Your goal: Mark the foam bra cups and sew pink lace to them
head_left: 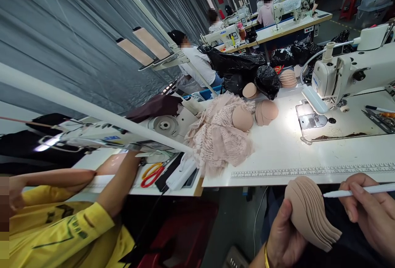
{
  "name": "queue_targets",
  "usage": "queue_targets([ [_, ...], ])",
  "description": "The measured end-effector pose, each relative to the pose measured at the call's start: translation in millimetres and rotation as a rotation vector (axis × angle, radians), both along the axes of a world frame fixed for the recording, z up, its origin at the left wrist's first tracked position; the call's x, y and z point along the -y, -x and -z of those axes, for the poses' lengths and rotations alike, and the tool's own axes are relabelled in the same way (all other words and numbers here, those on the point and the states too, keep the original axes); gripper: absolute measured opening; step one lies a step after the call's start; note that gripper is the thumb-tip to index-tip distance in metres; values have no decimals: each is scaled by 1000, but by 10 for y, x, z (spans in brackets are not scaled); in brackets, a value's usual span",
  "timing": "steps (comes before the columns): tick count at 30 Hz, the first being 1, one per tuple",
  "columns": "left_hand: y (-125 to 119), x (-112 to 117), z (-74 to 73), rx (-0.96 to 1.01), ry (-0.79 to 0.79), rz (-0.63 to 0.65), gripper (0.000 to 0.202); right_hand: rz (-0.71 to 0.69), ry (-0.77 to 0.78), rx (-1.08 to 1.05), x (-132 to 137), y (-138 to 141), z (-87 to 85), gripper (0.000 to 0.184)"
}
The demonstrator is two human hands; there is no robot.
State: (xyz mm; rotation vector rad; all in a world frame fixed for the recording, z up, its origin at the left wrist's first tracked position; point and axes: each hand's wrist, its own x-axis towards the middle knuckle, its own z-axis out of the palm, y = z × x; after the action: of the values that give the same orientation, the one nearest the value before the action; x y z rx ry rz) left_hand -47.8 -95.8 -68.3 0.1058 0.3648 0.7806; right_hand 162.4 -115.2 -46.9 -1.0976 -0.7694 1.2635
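Note:
My left hand [285, 231] grips a fanned stack of beige bra cup pads [308, 210], its thumb pressed on the near face. In my right hand [368, 206] is a white pen [361, 190], pinched between thumb and fingers. The pen's tip points left and lies close to the stack's right edge; whether it touches I cannot tell. Both hands are in front of the table's near edge, below the printed ruler strip [308, 171]. More beige pads [267, 112] lie on the white table beside a heap of pale pink lace [222, 132].
A sewing machine [345, 74] with a lit needle area stands at the right. Black plastic bags [240, 64] line the back. To the left, a person in a yellow shirt [77, 227] works at another machine, near red-and-yellow scissors [152, 175]. Other people sit farther back.

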Motion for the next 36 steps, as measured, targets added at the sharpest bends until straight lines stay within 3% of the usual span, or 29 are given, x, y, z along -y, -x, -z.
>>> queue_targets([
  [7,-2,-12,-58,-30,3,12,57,-78,-24,-32,-2,-2,18,36],
  [16,-11,-13,-70,-72,33,8,69,-69,-55,40,-1,1,12,31],
  [26,-10,-1,-54,-64,44,14,65,-17,87,44,17,173,-358,35],
  [30,-25,-13,-93,-56,48,15,60,9,103,67,30,193,-366,35],
  [36,-18,-5,-64,-120,70,2,70,-29,95,52,57,215,-366,35],
])
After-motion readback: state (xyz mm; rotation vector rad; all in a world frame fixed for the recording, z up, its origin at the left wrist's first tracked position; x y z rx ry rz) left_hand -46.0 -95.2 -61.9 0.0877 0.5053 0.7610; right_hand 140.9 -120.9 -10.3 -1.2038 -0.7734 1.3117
